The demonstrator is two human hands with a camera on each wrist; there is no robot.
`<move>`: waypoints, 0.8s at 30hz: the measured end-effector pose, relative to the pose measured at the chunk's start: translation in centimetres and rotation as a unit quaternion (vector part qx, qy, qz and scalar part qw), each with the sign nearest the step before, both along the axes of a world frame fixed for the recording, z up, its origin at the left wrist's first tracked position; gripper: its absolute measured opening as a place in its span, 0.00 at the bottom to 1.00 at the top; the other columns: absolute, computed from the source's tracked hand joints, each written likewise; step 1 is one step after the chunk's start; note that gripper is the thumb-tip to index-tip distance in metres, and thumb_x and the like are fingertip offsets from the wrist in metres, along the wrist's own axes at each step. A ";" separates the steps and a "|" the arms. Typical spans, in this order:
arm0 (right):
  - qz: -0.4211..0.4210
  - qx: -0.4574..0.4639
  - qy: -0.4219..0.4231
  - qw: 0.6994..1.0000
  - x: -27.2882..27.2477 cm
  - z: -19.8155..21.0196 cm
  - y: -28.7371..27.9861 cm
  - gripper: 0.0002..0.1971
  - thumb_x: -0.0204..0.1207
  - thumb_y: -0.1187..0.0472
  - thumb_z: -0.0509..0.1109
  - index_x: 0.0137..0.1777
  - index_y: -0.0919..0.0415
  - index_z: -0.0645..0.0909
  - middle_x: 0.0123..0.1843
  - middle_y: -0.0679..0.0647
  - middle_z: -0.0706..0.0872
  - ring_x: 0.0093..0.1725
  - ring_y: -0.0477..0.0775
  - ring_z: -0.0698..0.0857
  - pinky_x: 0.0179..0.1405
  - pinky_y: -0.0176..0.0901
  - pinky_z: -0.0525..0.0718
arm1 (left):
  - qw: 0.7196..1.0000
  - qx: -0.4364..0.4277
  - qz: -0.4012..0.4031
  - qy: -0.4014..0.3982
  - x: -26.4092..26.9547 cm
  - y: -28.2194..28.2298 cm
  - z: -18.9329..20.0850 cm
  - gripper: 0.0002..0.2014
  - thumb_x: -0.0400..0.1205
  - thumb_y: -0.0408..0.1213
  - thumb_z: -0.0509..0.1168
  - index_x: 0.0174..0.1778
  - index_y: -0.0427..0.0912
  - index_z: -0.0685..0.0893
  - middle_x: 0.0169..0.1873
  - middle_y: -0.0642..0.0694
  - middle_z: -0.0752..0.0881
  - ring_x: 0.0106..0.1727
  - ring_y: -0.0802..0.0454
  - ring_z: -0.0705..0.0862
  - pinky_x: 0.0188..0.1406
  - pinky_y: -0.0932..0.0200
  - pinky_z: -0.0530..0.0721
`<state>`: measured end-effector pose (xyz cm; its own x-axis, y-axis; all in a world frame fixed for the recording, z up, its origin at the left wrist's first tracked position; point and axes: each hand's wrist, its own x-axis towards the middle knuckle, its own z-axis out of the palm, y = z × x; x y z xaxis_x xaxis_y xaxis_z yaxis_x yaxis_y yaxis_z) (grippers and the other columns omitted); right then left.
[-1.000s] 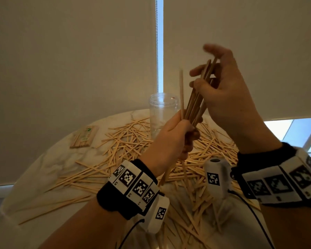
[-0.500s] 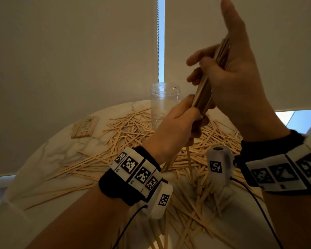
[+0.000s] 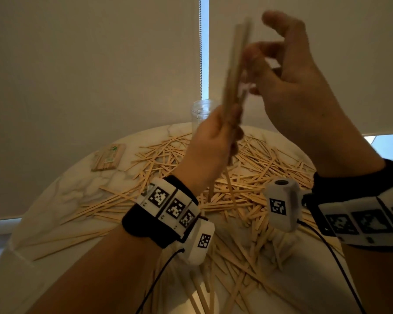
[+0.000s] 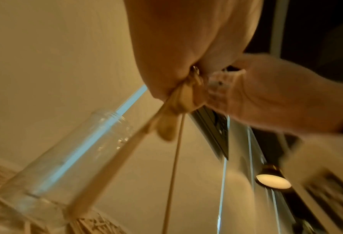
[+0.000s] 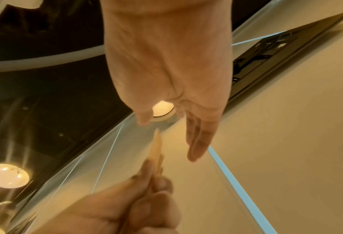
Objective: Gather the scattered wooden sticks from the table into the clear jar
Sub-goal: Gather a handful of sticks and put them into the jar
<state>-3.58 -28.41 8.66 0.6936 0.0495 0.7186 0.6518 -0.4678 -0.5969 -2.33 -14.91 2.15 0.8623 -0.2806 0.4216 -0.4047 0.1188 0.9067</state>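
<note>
My left hand (image 3: 229,132) grips a bundle of wooden sticks (image 3: 235,71) by its lower part and holds it nearly upright above the table. One stick (image 4: 174,166) hangs lower than the rest. My right hand (image 3: 270,53) hovers just right of the bundle's top, blurred; in the right wrist view its fingers (image 5: 198,142) are straight and apart from the bundle (image 5: 156,148). The clear jar (image 3: 201,114) stands upright behind my left hand and looks empty (image 4: 76,158). Many loose sticks (image 3: 254,177) lie scattered over the table.
The round marble table (image 3: 61,200) sits against drawn window blinds. A wrapped packet of sticks (image 3: 108,157) lies at the far left. More sticks spread toward the near edge (image 3: 232,279).
My right hand has let go of the bundle and opened beside its top. My left hand has brought the bundle more upright and a little to the left.
</note>
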 end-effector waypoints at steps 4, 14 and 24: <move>0.036 -0.217 0.235 0.947 0.6 -1.9 0.3 0.38 0.72 0.35 0.70 0.80 0.47 0.69 0.61 0.42 0.87 0.49 0.43 0.89 0.55 0.49 0.87 | 0.975 -0.202 0.074 0.065 2.1 3.0 1.3 0.16 0.90 0.53 0.54 0.45 0.45 0.72 0.25 0.54 0.70 0.20 0.59 0.63 0.16 0.64 0.59; 0.134 -0.292 0.282 0.904 1.8 -6.0 4.3 0.11 0.85 0.55 0.65 0.51 0.56 0.88 0.41 0.50 0.92 0.40 0.45 0.91 0.52 0.51 0.91 | 0.943 -0.290 0.150 0.068 3.4 4.5 1.6 0.17 0.89 0.54 0.55 0.42 0.46 0.69 0.24 0.52 0.67 0.20 0.58 0.61 0.15 0.64 0.57; 0.123 -0.280 0.288 0.908 1.8 -5.0 3.6 0.12 0.84 0.48 0.67 0.41 0.49 0.86 0.31 0.42 0.88 0.27 0.38 0.84 0.36 0.37 0.82 | 0.919 -0.353 0.161 0.075 4.3 5.1 1.4 0.14 0.91 0.49 0.55 0.45 0.43 0.70 0.27 0.49 0.71 0.22 0.56 0.67 0.19 0.62 0.69</move>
